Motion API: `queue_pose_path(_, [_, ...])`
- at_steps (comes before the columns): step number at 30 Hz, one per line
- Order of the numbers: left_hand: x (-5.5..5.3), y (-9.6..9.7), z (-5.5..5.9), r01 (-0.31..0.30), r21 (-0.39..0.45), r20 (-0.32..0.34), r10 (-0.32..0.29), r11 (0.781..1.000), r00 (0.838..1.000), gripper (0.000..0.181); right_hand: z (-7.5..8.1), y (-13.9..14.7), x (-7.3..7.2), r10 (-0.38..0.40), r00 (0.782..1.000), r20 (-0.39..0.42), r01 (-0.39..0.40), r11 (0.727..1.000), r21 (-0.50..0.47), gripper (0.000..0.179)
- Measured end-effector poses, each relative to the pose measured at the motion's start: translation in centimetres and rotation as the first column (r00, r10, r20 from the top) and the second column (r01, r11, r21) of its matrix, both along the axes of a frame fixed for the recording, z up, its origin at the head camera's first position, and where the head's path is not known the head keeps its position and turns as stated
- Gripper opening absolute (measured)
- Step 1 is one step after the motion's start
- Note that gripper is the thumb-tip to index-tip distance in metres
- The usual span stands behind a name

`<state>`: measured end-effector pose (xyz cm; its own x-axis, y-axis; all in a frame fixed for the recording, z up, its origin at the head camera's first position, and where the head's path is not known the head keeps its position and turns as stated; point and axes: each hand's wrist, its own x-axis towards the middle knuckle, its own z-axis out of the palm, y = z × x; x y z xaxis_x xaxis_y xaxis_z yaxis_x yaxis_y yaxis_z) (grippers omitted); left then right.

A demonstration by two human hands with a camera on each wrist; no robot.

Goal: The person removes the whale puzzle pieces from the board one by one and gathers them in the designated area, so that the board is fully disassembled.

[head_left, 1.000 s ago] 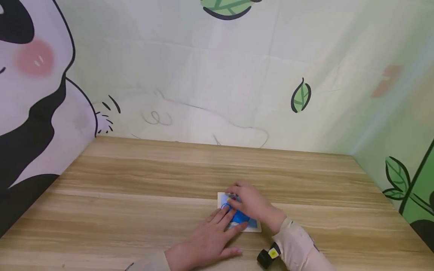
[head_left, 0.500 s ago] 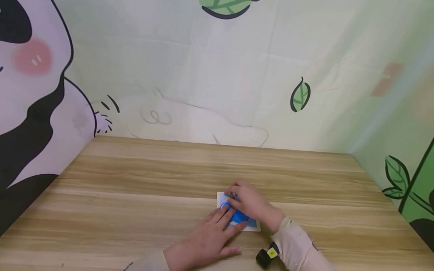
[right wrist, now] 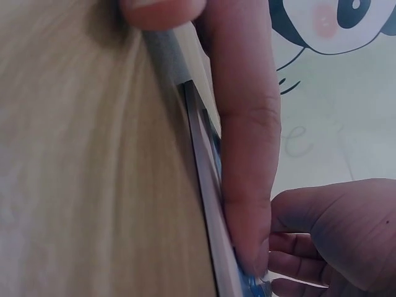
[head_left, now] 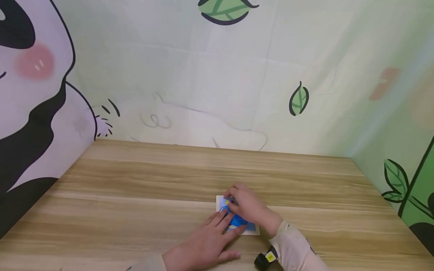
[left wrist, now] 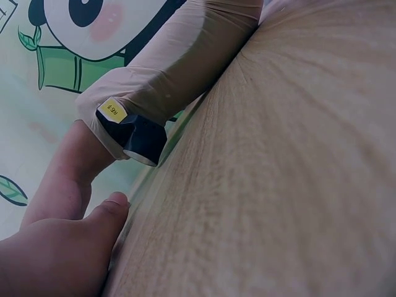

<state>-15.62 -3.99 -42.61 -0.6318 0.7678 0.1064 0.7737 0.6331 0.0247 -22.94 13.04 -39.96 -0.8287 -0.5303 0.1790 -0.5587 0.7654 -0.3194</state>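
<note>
A small flat board [head_left: 252, 228] with a pale border and a blue picture lies on the wooden table [head_left: 112, 226]. My left hand [head_left: 207, 241] rests on its near left part with straight, spread fingers; the thumb lies off the board, over the table. My right hand [head_left: 249, 207] is over the board's far part, its fingers bent down and the thumb turned in. Yellow and dark red spots show between thumb and forefinger. In the right wrist view the board's edge [right wrist: 207, 179] is thin and upright beside a left finger [right wrist: 247, 154]; whether the right fingertips pinch anything is hidden.
A black strap device with a yellow label [head_left: 266, 259] sits under the right wrist. Printed fabric walls with a panda [head_left: 37, 101] and leaves [head_left: 299, 98] border the table at the back and sides.
Both hands stay on the board in nearly the same places. The right fingertips have shifted very slightly, showing more of the yellow spot. The head view has tilted a little.
</note>
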Motion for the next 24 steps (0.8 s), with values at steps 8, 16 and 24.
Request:
queue_pose_path(8, [0.03,-0.05,-0.07,0.004,0.019,0.016,-0.004,1.0,1.0,0.063,0.09,-0.11,0.02,-0.018,0.999,0.04,0.018,1.0,-0.009,0.018])
queue_pose_path(16, [0.04,0.04,-0.11,0.002,0.017,0.018,-0.002,1.0,1.0,0.063,-0.06,-0.08,-0.05,-0.016,0.999,0.047,0.016,1.0,-0.016,0.018])
queue_pose_path(24, [-0.02,0.1,-0.19,-0.002,0.006,-0.01,0.002,1.0,1.0,0.061,-0.11,-0.08,-0.15,-0.024,0.999,0.046,0.024,1.0,-0.011,0.02])
